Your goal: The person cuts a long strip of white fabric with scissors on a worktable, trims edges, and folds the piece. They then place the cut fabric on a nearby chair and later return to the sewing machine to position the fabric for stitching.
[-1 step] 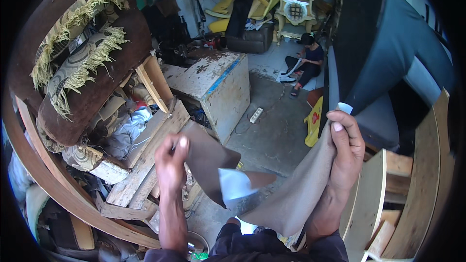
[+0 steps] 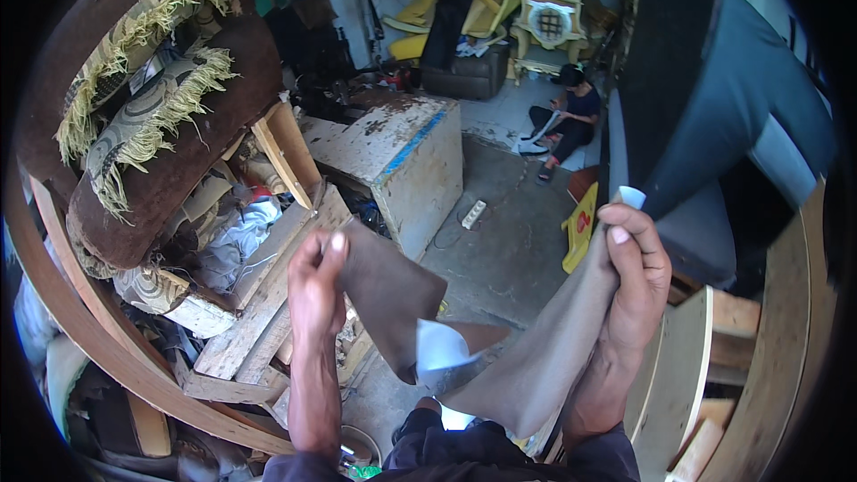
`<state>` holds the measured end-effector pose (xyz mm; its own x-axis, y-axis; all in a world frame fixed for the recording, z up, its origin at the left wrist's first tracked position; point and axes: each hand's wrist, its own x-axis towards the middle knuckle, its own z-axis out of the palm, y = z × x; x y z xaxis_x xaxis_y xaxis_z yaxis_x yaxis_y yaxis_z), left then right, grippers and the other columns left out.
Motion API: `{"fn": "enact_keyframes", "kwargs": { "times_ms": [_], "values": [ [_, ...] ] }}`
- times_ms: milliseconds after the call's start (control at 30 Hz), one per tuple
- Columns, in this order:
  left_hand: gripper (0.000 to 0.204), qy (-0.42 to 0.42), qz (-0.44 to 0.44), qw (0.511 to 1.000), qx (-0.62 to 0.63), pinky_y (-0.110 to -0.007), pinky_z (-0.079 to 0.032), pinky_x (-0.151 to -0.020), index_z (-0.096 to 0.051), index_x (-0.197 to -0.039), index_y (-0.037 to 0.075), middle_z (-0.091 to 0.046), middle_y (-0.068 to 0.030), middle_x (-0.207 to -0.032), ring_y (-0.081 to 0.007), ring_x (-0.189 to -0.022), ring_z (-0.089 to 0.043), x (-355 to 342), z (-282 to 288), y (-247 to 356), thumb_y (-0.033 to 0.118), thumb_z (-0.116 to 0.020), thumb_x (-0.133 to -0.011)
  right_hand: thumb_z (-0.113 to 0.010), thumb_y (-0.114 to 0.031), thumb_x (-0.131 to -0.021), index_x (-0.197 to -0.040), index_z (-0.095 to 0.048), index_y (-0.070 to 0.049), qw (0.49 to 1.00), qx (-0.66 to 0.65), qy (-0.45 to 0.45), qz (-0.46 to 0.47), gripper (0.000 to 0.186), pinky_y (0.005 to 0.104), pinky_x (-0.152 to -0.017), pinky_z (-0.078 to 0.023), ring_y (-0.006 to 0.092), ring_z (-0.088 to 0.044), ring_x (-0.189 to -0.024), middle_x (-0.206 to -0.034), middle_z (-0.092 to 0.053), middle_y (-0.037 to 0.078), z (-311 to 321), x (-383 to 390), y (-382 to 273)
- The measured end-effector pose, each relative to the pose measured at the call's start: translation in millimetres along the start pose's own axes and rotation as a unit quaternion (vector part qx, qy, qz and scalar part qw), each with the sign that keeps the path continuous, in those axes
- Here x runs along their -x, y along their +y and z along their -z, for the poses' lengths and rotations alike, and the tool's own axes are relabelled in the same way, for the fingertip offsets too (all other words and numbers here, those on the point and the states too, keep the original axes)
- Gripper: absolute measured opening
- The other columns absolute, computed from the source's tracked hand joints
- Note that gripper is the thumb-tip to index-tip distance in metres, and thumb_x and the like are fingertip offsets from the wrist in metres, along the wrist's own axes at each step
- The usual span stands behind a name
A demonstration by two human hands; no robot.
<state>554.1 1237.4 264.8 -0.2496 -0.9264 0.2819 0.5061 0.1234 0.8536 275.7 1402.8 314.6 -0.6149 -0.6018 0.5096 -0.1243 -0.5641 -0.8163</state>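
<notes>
My left hand [image 2: 319, 277] is closed on grey-brown sheet material [image 2: 388, 281], pinching it between thumb and fingers at the left. A curled flap with a white underside [image 2: 439, 344] hangs below. My right hand [image 2: 632, 272] is closed on a top corner of the same kind of material [image 2: 544, 339], which drapes down to the left; a small white curl shows above my fingers. I cannot tell whether the two hanging parts are one piece. Both hands are raised over the concrete floor [image 2: 482, 241].
Stacked brown fringed cushions [image 2: 178, 223] and timber planks fill the left, beside a worn cabinet [image 2: 420, 178]. A black upholstered piece [image 2: 705, 98] and wooden frames [image 2: 678, 357] stand right. A person [image 2: 562, 120] sits on the floor behind, near yellow furniture frames [image 2: 495, 9] and a power strip [image 2: 473, 214].
My left hand has risen slightly with the material in it, and the white flap has swung a little to the right. The view has shifted very slightly.
</notes>
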Motion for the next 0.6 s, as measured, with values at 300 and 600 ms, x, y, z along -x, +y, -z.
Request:
{"fn": "enact_keyframes", "kwargs": {
  "times_ms": [300, 600],
  "values": [
    [0.01, -0.009, -0.001, 0.983, 0.184, -0.028, -0.051, -0.082, -0.062, -0.098, 0.012, -0.062, 0.0039, -0.087, -0.0076, -0.085, -0.061, -151.1, -46.6, -34.7, 0.018, -0.063, -0.107, -0.088, -0.009, -0.081, -0.128, -0.067, 0.004, 0.925, 0.155, -0.261, 0.231, 0.053, 0.0337, -0.081, -0.063, 0.0234, -0.078, -0.092, -0.121, -0.075, 0.02, -124.8, -122.6, 129.3],
    [0.042, 0.007, 0.094, 0.975, 0.199, -0.038, -0.054, -0.096, -0.062, -0.129, 0.005, -0.069, -0.0129, -0.117, -0.0219, -0.106, -0.067, -333.5, -34.4, -116.9, 0.041, -0.051, -0.111, -0.088, -0.021, -0.076, -0.112, -0.07, -0.006, 0.874, 0.37, -0.159, 0.271, 0.043, 0.0452, -0.103, -0.052, 0.0296, -0.061, -0.123, -0.115, -0.065, 0.012, -214.1, -256.2, 246.8]
  ]
}}
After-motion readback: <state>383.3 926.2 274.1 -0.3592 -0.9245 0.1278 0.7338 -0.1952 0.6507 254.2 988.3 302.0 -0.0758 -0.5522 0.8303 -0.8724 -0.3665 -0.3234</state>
